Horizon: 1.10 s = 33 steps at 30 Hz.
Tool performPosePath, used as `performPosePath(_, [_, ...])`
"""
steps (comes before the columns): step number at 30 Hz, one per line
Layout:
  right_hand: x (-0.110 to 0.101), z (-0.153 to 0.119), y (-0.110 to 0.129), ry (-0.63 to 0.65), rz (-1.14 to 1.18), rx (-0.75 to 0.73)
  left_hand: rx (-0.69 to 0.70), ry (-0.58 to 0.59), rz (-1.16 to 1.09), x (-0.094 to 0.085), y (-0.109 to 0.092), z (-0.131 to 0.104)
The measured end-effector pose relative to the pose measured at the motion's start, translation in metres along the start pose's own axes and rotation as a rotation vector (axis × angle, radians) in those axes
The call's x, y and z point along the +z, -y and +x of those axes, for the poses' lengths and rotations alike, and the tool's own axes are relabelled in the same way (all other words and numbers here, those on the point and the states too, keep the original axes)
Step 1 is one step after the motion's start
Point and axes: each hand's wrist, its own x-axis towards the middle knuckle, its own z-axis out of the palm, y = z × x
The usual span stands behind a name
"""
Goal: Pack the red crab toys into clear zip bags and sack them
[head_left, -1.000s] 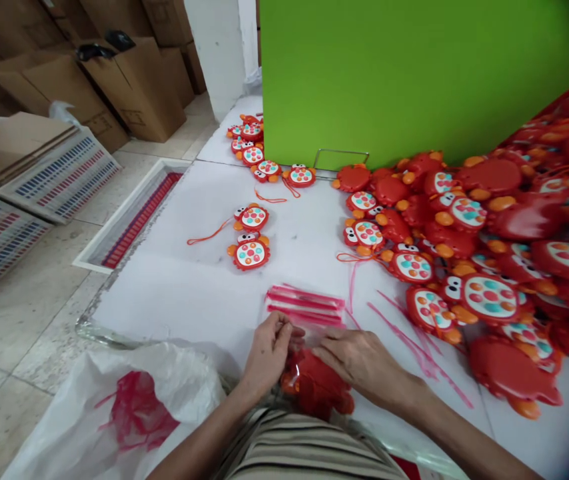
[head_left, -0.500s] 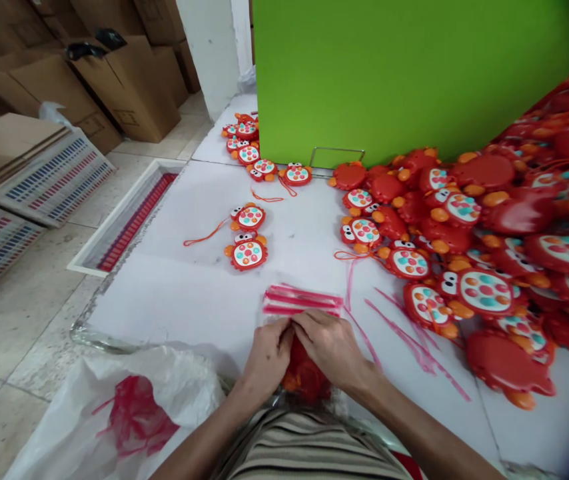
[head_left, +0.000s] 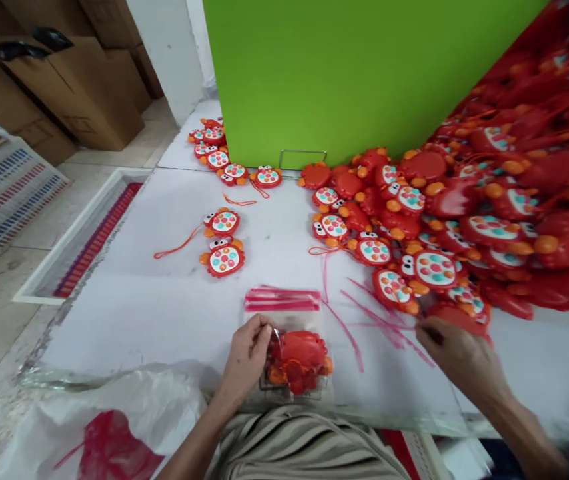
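Note:
My left hand (head_left: pixel 249 353) is closed in a pinch on the edge of a clear plastic bag (head_left: pixel 284 333). Inside it lies a red crab-shaped toy (head_left: pixel 302 353) with orange claws, its plain back up. Just above are clear zip bags with pink top bands (head_left: pixel 282 300), flat on the table. Away to the right, my right hand (head_left: pixel 464 360) has its fingertips pinched together at the end of a thin pink plastic strip (head_left: pixel 379 325). More pink strips (head_left: pixel 347 337) lie loose between my hands.
A large pile of red crab toys (head_left: pixel 434 267) covers the right side. Two toys (head_left: pixel 222 257) lie left of centre on the white table (head_left: pixel 129 300). A green board (head_left: pixel 364 73) stands behind. A white sack (head_left: pixel 164 407) with pink scraps hangs at the front left; cartons (head_left: pixel 89 100) stand beyond.
My right hand has left the bag and moved right, toward the loose strips and the pile. My left hand stays at the bag, and the toy inside now shows. The view has shifted right.

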Motion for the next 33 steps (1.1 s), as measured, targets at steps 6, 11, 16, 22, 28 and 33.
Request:
performPosePath(6, [-0.009,-0.041,0.000,0.437,-0.029,-0.224,-0.006,0.035,-0.075,0.001,-0.009,-0.003])
performPosePath(11, [-0.018,-0.030,0.047,0.108,0.286,-0.338,-0.006,0.049,-0.133,0.001,-0.020,-0.010])
performPosePath(16, [-0.008,-0.016,0.090,0.297,0.712,-0.354,0.036,0.048,-0.129,0.004,-0.028,-0.020])
performPosePath(22, [-0.011,-0.024,0.118,-0.013,0.805,-0.471,0.008,0.007,-0.162,0.004,-0.023,-0.020])
performPosePath(28, [-0.025,-0.032,0.142,0.276,0.606,-0.773,-0.010,-0.015,-0.187,0.012,-0.020,-0.021])
performPosePath(33, [-0.020,-0.033,0.149,0.415,0.596,-0.735,-0.010,-0.089,-0.150,0.022,-0.015,-0.026])
